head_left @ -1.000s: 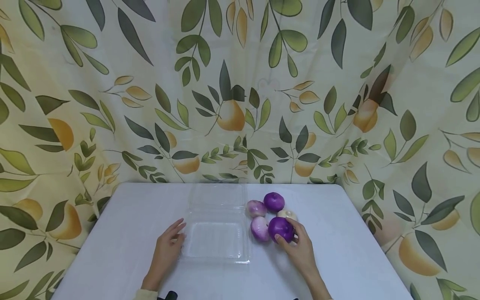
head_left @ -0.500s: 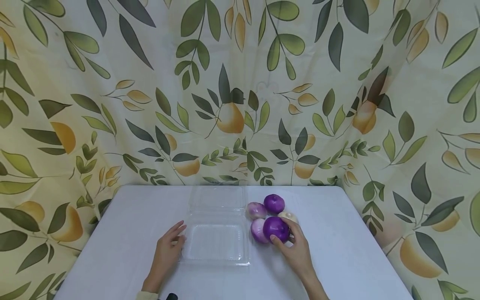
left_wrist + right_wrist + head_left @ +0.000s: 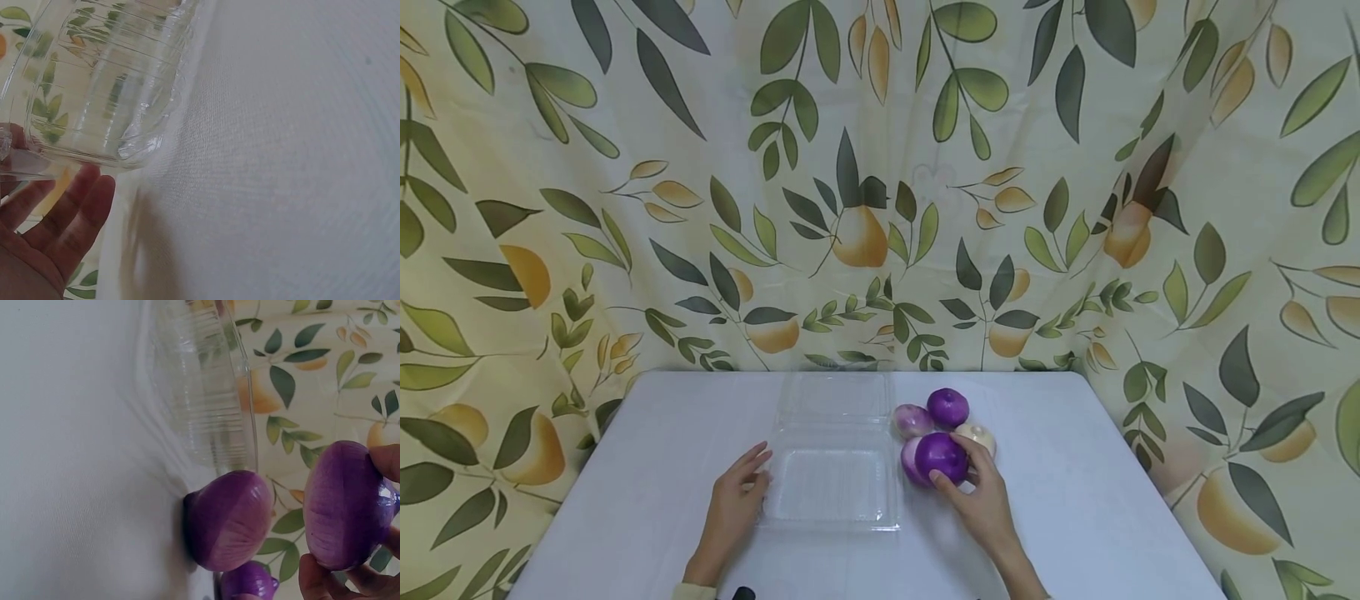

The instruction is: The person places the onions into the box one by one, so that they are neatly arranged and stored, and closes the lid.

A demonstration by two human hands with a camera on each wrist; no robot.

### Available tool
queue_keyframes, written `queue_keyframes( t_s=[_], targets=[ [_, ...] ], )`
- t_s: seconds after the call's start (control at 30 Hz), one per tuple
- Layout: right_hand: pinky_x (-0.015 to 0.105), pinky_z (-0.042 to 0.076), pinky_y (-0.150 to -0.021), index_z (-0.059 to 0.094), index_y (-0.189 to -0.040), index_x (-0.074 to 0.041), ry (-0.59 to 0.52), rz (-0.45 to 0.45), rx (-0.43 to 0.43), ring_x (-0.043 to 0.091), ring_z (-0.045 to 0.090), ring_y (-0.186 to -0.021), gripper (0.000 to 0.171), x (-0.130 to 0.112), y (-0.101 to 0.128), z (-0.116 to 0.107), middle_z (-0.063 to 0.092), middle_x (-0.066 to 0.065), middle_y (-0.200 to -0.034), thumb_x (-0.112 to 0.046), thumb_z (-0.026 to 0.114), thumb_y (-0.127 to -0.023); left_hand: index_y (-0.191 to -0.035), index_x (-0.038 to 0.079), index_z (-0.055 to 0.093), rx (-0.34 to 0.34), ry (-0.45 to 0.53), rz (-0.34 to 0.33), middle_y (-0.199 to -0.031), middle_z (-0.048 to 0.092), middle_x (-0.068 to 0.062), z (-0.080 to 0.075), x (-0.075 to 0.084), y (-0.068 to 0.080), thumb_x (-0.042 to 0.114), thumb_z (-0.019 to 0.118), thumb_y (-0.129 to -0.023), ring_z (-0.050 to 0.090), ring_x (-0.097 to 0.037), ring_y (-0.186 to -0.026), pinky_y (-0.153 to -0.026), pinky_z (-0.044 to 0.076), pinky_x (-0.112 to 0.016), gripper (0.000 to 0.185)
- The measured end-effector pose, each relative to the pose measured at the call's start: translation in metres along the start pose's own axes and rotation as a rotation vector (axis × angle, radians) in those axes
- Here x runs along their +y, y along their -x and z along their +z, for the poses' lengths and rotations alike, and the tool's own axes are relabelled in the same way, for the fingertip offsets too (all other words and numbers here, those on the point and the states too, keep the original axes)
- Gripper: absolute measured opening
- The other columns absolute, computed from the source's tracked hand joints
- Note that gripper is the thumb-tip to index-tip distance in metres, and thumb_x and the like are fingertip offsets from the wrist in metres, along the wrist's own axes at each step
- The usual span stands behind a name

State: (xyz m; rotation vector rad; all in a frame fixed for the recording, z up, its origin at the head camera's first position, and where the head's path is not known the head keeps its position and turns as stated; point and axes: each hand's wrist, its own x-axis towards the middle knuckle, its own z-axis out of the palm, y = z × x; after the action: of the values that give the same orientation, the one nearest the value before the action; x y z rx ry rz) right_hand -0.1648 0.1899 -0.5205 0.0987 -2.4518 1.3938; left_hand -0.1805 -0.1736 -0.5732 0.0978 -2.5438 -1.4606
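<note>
My right hand (image 3: 988, 504) holds a dark purple onion (image 3: 942, 457) between thumb and fingers; the right wrist view shows this onion (image 3: 344, 506) raised off the table. It overlaps a pale purple onion (image 3: 911, 468) in the head view. Behind lie another pale purple onion (image 3: 912, 421), a dark purple onion (image 3: 948, 407) and a whitish onion (image 3: 981, 438). A clear plastic clamshell box (image 3: 831, 487) lies with its lid (image 3: 835, 396) folded back. At its left edge is my left hand (image 3: 733, 500), with extended fingertips right at the box's rim in the left wrist view.
The table (image 3: 647, 483) has a white cover. A curtain (image 3: 880, 208) printed with leaves and fruit hangs around its back and sides. The onions sit close to the box's right rim.
My right hand has carried the dark purple onion a little leftward, off the whitish one and over the front pale purple onion. The left hand keeps its place at the box.
</note>
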Motion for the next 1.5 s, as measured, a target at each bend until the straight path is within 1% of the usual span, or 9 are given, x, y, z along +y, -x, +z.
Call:
queue_keyframes(
  t_s=[0.1,0.4,0.53,0.67,0.93,1.1,1.23,1.4,1.5],
  targets=[
    [0.028,0.054,-0.087,0.055,-0.137,-0.016,-0.021,-0.003,-0.003,0.017,0.057,-0.109,0.062,-0.002,0.000,0.002,0.056,0.005,-0.137,-0.025,0.080,-0.081,-0.128,0.008,0.065,0.003,0.001,0.009,-0.145,0.055,0.001,0.000,-0.001,0.000,0.008,0.062,-0.093,0.066,-0.016,-0.094,-0.064,0.055,-0.019,0.035],
    [0.027,0.054,-0.088,0.055,-0.137,-0.016,-0.040,-0.022,-0.032,0.024,0.057,-0.118,0.062,-0.007,-0.001,0.008,0.054,0.009,-0.141,-0.025,0.080,-0.081,-0.128,0.009,0.065,0.007,-0.010,0.007,-0.145,0.055,0.000,-0.003,0.000,0.001,0.009,0.062,-0.094,0.066,-0.017,-0.095,-0.065,0.055,-0.018,0.034],
    [0.027,0.055,-0.086,0.056,-0.136,-0.015,-0.043,-0.014,-0.042,0.021,0.056,-0.115,0.063,-0.010,-0.001,0.012,0.055,0.008,-0.140,-0.025,0.081,-0.079,-0.129,0.009,0.065,-0.001,-0.016,0.004,-0.146,0.054,-0.001,-0.002,0.000,0.002,0.010,0.061,-0.094,0.067,-0.016,-0.094,-0.064,0.055,-0.019,0.035],
    [0.029,0.054,-0.086,0.057,-0.135,-0.017,-0.046,-0.001,-0.055,0.018,0.055,-0.112,0.061,-0.011,0.001,0.015,0.056,0.005,-0.137,-0.026,0.081,-0.079,-0.129,0.009,0.065,0.001,-0.020,0.013,-0.146,0.053,-0.001,-0.002,0.000,0.002,0.009,0.061,-0.094,0.067,-0.017,-0.093,-0.063,0.055,-0.018,0.035],
    [0.030,0.055,-0.087,0.058,-0.133,-0.018,-0.081,-0.036,-0.075,0.022,0.056,-0.114,0.061,-0.013,0.003,0.021,0.058,0.003,-0.134,-0.024,0.082,-0.078,-0.129,0.008,0.065,0.006,-0.019,0.007,-0.146,0.054,-0.001,-0.001,0.003,0.002,0.009,0.061,-0.094,0.067,-0.017,-0.092,-0.063,0.055,-0.018,0.035],
    [0.028,0.055,-0.086,0.057,-0.133,-0.022,-0.069,-0.044,-0.088,0.020,0.056,-0.115,0.062,-0.013,0.006,0.026,0.057,0.000,-0.133,-0.025,0.083,-0.077,-0.129,0.009,0.065,0.006,-0.015,-0.004,-0.146,0.054,0.001,-0.002,0.003,0.003,0.010,0.061,-0.095,0.067,-0.017,-0.094,-0.064,0.055,-0.018,0.035],
    [0.028,0.055,-0.085,0.057,-0.133,-0.024,-0.076,-0.063,-0.089,0.019,0.056,-0.113,0.062,-0.012,0.006,0.029,0.057,-0.001,-0.132,-0.024,0.082,-0.077,-0.129,0.010,0.065,0.005,0.007,0.006,-0.146,0.053,0.002,-0.002,0.004,0.003,0.010,0.060,-0.095,0.067,-0.017,-0.094,-0.064,0.055,-0.019,0.035],
    [0.028,0.054,-0.085,0.057,-0.134,-0.021,-0.069,-0.050,-0.088,0.020,0.056,-0.112,0.061,-0.014,0.006,0.031,0.058,0.001,-0.132,-0.021,0.082,-0.078,-0.129,0.009,0.065,0.005,0.014,0.013,-0.146,0.054,0.001,-0.002,0.006,0.004,0.009,0.060,-0.095,0.067,-0.017,-0.093,-0.063,0.055,-0.019,0.035],
    [0.029,0.055,-0.085,0.057,-0.134,-0.015,-0.071,-0.030,-0.080,0.023,0.056,-0.112,0.062,-0.020,0.008,0.031,0.058,0.007,-0.133,-0.016,0.081,-0.078,-0.129,0.009,0.065,0.008,0.011,0.009,-0.146,0.054,0.001,-0.001,0.005,0.005,0.009,0.060,-0.095,0.067,-0.017,-0.094,-0.064,0.055,-0.019,0.034]
  ],
)
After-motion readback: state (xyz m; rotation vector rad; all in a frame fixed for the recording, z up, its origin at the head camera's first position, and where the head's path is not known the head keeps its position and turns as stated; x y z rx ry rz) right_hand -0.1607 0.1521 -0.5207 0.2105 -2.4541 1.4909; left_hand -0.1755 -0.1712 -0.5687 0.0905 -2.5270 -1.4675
